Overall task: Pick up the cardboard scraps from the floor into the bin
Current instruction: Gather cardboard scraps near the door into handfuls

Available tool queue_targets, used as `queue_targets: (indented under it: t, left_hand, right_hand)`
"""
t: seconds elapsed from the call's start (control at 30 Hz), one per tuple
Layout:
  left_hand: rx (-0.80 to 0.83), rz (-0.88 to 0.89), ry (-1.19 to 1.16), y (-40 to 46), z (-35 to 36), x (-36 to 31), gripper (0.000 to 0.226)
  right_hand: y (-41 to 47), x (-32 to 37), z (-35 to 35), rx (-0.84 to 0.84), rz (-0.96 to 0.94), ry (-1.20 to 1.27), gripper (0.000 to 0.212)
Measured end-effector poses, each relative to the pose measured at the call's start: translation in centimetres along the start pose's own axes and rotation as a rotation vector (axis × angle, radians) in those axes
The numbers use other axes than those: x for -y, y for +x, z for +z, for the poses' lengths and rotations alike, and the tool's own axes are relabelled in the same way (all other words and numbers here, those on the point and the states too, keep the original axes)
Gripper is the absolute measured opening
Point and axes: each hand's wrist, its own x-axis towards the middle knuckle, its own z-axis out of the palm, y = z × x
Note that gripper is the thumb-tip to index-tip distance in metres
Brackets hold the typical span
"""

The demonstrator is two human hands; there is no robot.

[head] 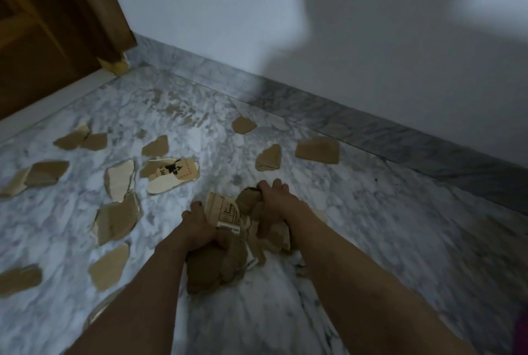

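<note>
Two hands are working one bundle of torn cardboard [228,240] low at the centre of the view. The left hand [200,229] is curling its fingers round the printed piece on the bundle's nine o'clock side; the right hand [274,200] is gripping the crumpled brown pieces at two o'clock, fingers wrapped over the top. The bundle is sitting on or just above the marble floor [371,240]; which of the two cannot be told through the blur.

Many loose scraps are lying well apart from the hands: a printed scrap [171,174] at eleven o'clock, a pale scrap [120,179] just beside it, brown pieces [114,222] running toward nine and eight o'clock, and three brown scraps [317,150] near the skirting between twelve and one o'clock. A wooden door [51,26] is standing at ten o'clock.

Judged step: gathering and compressing a handful. No bin can be made out for certain; a curved rim [94,313] at seven o'clock, beside the left forearm, may belong to one. The next move is calling for a firm two-handed squeeze so nothing slips, then a carry to the bin.
</note>
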Motion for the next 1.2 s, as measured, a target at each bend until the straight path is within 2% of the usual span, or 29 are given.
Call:
queue_targets:
  t: [0.1,0.2,0.27,0.3,0.4,0.47,0.57,0.63,0.73,0.83,1.0,1.1,1.2]
  left_hand:
    - [0.024,-0.037,0.018,0.4,-0.2,0.1,0.129]
    - [0.016,-0.056,0.057,0.6,-0.1,-0.1,0.114]
    - [0.063,-0.011,0.058,1.2,-0.4,-0.7,0.110]
    - [0.083,0.035,0.036,1.7,-0.6,-1.3,0.103]
    - [0.126,0.139,-0.113,3.2,-1.6,-4.3,0.060]
    - [0.145,0.173,-0.206,4.5,-2.4,-7.0,0.067]
    - [0.137,0.233,-0.233,7.4,-2.9,-11.2,0.084]
    - [0.123,0.262,-0.173,9.6,-2.8,-13.9,0.088]
    - [0.150,0.247,0.008,12.2,-1.7,-16.6,0.107]
    - [0.171,0.214,0.099,13.2,0.0,-17.6,0.091]
    - [0.154,0.247,0.117,12.9,1.4,-18.6,0.062]
    - [0.107,0.291,0.160,11.9,2.6,-19.6,0.058]
    - [0.076,0.292,0.197,11.1,3.5,-20.0,0.068]
  right_hand:
    - [-0.2,0.3,-0.2,0.023,0.012,-0.036,0.101]
    - [0.1,-0.3,-0.3,0.004,-0.001,0.012,0.088]
    - [0.4,-1.5,-1.3,-0.031,0.008,0.099,0.088]
    - [0.5,-2.4,-2.4,-0.079,0.019,0.165,0.090]
    - [0.8,-5.7,-7.5,-0.276,0.074,0.412,0.099]
    - [1.3,-8.1,-10.9,-0.339,0.125,0.476,0.104]
    - [2.7,-10.5,-14.8,-0.284,0.199,0.369,0.109]
    - [4.1,-11.5,-16.0,-0.221,0.230,0.295,0.113]
    - [6.5,-12.9,-15.6,-0.141,0.290,0.178,0.122]
    - [8.1,-14.4,-13.5,-0.116,0.380,0.167,0.144]
    - [7.2,-13.5,-13.9,-0.107,0.427,0.088,0.148]
    - [7.0,-13.3,-13.3,-0.179,0.414,0.145,0.151]
    - [6.2,-13.8,-12.1,-0.280,0.371,0.307,0.142]
